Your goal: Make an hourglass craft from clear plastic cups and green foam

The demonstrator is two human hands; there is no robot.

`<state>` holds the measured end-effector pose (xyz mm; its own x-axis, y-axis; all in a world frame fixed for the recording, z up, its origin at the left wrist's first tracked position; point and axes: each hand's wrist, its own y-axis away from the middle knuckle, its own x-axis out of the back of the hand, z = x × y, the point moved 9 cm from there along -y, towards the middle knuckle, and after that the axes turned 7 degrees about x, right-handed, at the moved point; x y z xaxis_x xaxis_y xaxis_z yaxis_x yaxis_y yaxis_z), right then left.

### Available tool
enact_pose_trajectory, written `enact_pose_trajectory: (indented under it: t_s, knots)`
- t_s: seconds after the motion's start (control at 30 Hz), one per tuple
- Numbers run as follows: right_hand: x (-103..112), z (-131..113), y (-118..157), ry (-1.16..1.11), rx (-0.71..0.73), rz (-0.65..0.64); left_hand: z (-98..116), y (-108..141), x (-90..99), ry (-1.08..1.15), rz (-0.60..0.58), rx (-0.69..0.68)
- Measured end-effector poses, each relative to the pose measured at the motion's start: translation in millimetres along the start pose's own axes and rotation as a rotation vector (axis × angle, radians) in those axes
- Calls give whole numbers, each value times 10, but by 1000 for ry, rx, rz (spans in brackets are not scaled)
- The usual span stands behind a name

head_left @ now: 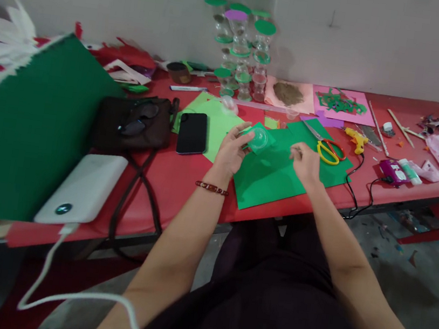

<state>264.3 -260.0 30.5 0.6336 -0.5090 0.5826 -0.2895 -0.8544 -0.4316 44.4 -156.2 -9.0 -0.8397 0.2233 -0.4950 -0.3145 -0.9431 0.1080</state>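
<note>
A small square of green paper with a round clear plastic cup or lid [258, 138] on it is pinched in my left hand [233, 150], thumb on top. My right hand [305, 164] is apart from it to the right, fingers curled together above the green sheet. Whether anything small sits in those fingertips I cannot make out. Large green paper [260, 184] lies beneath both hands. Scissors [328, 148] with red and yellow handles rest on its right part, near my right hand. Light green paper [217, 141] lies under my left hand's side.
Behind stand stacked clear cups with green and purple discs [245, 62]. Left are a phone [192, 133], a dark bag [107, 121], a white power bank [83, 189] and a green board [36, 128]. Right, a yellow glue gun [356, 140] trails a cord. Sand [287, 93] lies on pink paper.
</note>
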Motion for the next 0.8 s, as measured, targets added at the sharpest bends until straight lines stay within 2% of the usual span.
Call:
enact_pose_trajectory:
  t_s: [0.1, 0.2, 0.3, 0.43, 0.57, 0.6, 0.7, 0.8]
  knots:
    - [151, 21, 27, 201, 4, 13, 26, 21, -11, 8, 15, -39]
    - [244, 5, 44, 291, 46, 1, 14, 33, -28, 19, 15, -30]
    - [335, 18, 81, 280, 39, 10, -10, 32, -63, 25, -16, -10]
    - [427, -52, 194, 240, 151, 20, 21, 24, -61, 59, -31, -40]
    - [563, 86, 325, 172, 8, 14, 165, 27, 7, 105, -11, -152]
    - [607, 58, 349, 118, -1, 28, 200, 29, 36, 117, 5, -177]
    - [737, -326, 438, -92, 121, 79, 228, 23, 107, 147, 52, -178]
    - [837, -791, 688, -224, 113, 60, 134, 16, 99, 127, 75, -74]
